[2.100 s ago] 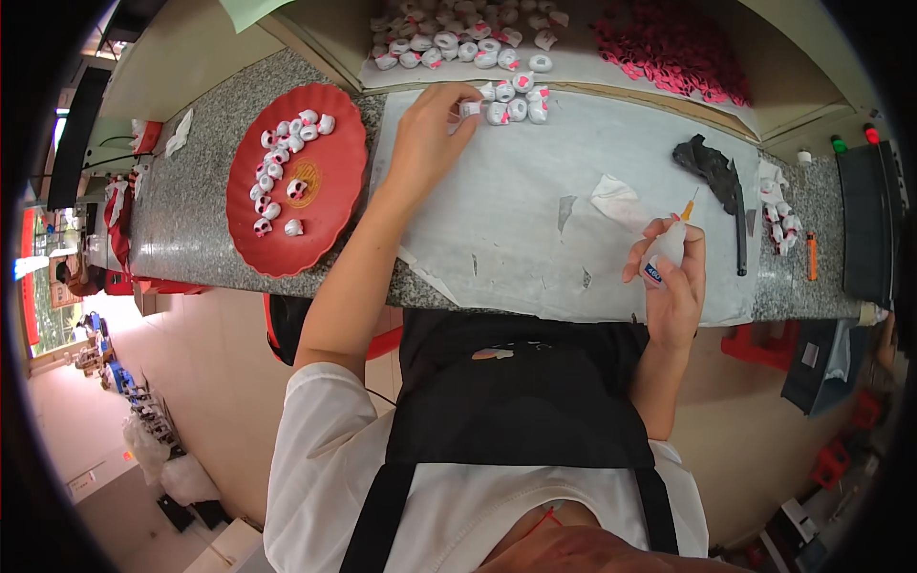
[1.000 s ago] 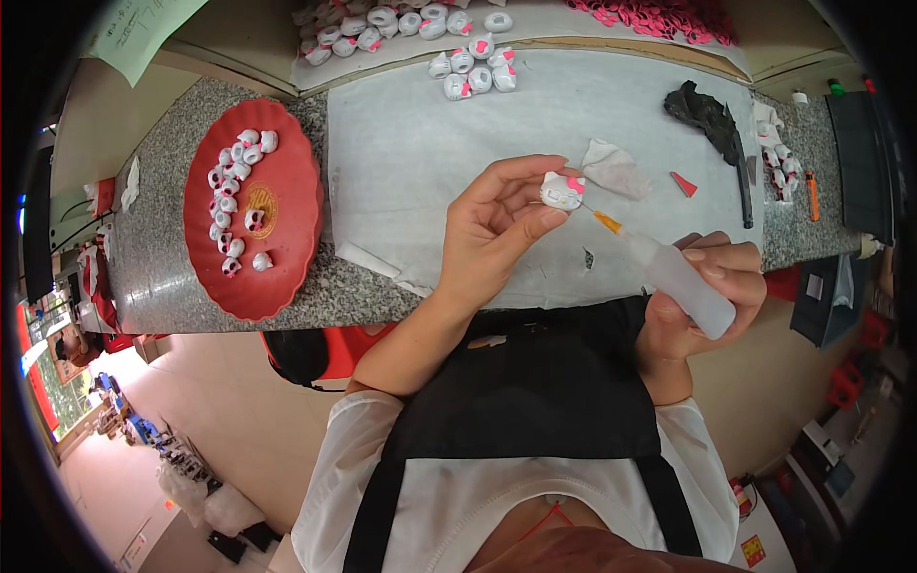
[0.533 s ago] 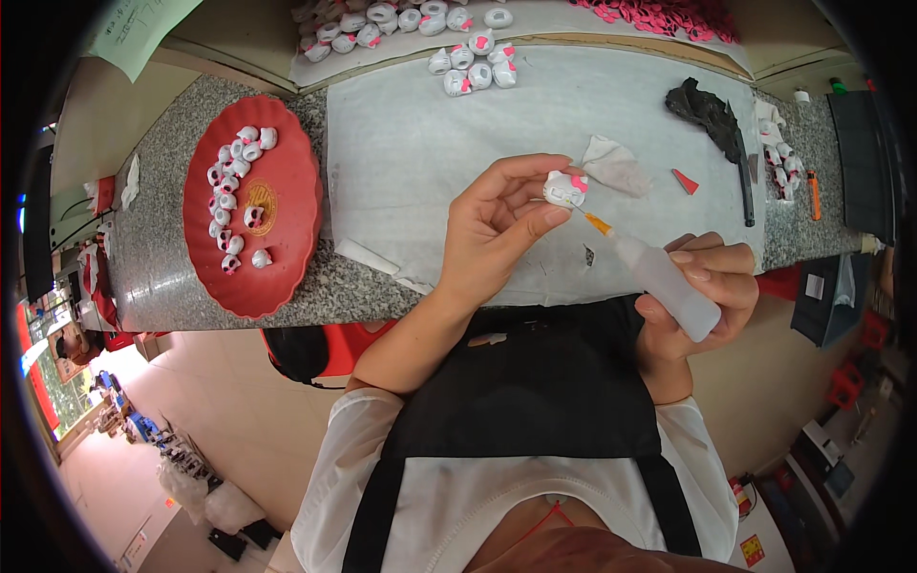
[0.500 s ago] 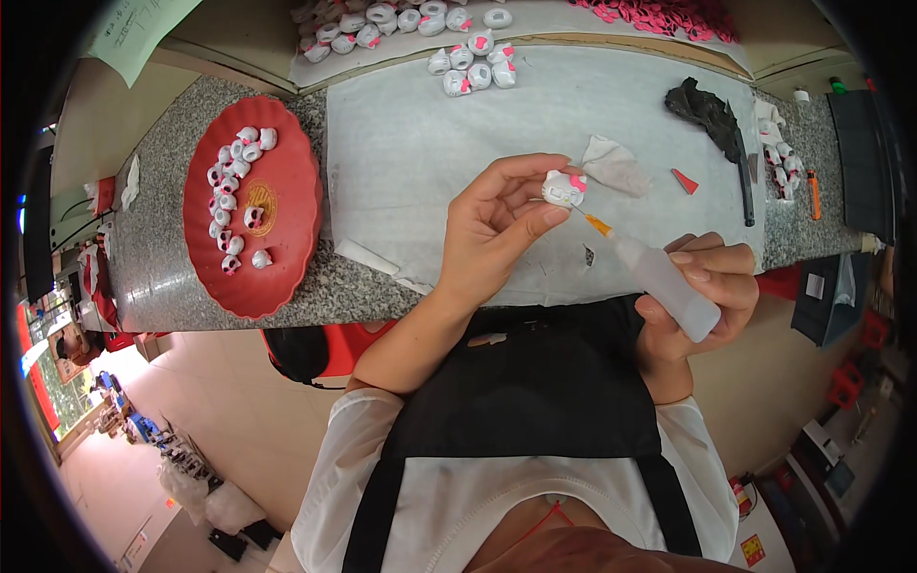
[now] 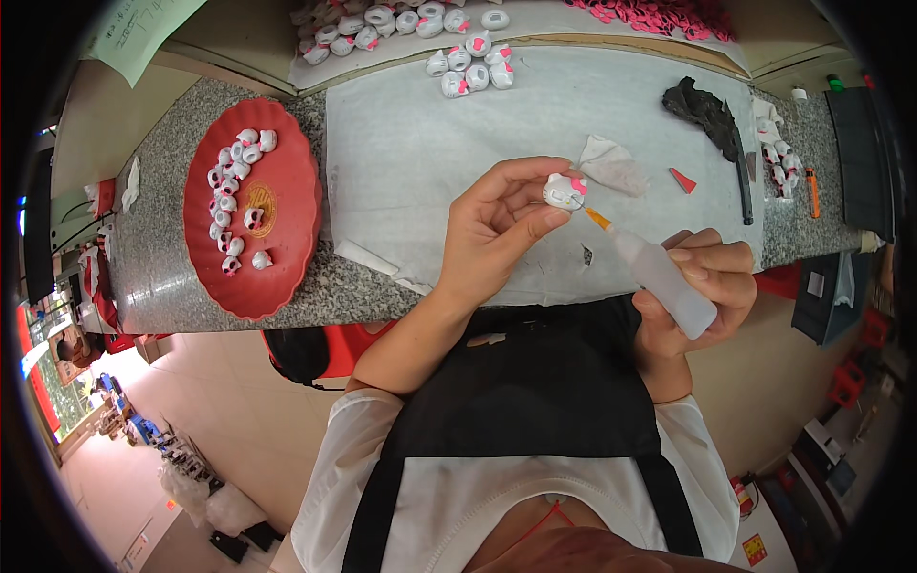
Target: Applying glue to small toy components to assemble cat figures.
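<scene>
Between the thumb and fingers of my left hand (image 5: 501,224) is a small white cat-shaped toy head (image 5: 564,192) with a pink bow. My right hand (image 5: 702,282) is wrapped round a translucent squeeze bottle (image 5: 666,284), tilted so that its orange needle tip (image 5: 598,219) points up and left at the toy head. The thin needle end is at the toy's surface; whether it touches, I cannot tell. Both hands are above the white sheet (image 5: 411,143) on the bench.
A red scalloped plate (image 5: 296,215) with several white toy heads stands at the left. More toy heads (image 5: 478,67) sit at the back, near pink pieces (image 5: 659,17). A crumpled tissue (image 5: 611,164), a red triangular piece (image 5: 682,180), black plastic (image 5: 702,115) and an orange stick (image 5: 813,194) lie to the right.
The toy head has turned slightly in my left fingers. The bottle in my right hand has shifted a little up and left, its tip staying close to the toy.
</scene>
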Tool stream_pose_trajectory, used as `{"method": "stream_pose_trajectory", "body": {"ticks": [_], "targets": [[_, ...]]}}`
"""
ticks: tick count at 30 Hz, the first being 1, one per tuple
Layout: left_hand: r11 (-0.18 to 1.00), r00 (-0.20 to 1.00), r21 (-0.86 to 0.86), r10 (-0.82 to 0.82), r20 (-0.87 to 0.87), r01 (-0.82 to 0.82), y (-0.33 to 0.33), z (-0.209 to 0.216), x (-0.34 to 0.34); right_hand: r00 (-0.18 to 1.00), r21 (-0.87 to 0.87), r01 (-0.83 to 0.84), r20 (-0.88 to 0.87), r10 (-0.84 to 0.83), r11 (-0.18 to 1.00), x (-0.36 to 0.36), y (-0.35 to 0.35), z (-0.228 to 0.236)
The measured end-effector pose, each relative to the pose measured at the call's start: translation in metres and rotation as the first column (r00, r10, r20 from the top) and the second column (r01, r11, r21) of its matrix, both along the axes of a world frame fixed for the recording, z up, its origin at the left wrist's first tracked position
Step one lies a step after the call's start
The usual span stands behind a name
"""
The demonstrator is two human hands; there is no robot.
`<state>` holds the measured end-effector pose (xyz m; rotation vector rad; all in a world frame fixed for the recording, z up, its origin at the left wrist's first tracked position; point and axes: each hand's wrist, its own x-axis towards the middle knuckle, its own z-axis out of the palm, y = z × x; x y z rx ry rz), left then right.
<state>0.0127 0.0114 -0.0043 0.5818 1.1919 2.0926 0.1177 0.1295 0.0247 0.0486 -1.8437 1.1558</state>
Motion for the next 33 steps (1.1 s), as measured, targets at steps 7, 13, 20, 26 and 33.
{"method": "stream_pose_trajectory", "body": {"ticks": [7,13,20,26,33], "targets": [[1.0,1.0,-0.004,-0.016,0.0,0.016,-0.001,0.001,0.0,1.0,-0.018,0.017,0.002,-0.017,1.0,0.0,-0.002,0.0],[0.999,0.979,-0.039,0.012,-0.202,-0.02,-0.001,-0.005,0.001,0.999,-0.021,0.022,0.03,-0.022,1.0,-0.001,-0.004,0.001],[0.994,0.961,-0.082,0.046,-0.274,-0.072,0.001,-0.004,0.001,0.998,-0.046,-0.007,0.054,0.009,0.999,0.001,-0.002,0.003],[0.993,0.939,-0.053,0.08,-0.333,-0.104,0.003,-0.002,-0.002,0.998,-0.101,-0.059,0.028,0.062,0.993,-0.002,0.014,0.001],[0.983,0.979,0.018,0.186,-0.085,-0.185,-0.004,-0.001,-0.003,0.931,-0.406,-0.025,0.324,0.169,0.913,-0.042,0.061,0.002]]}}
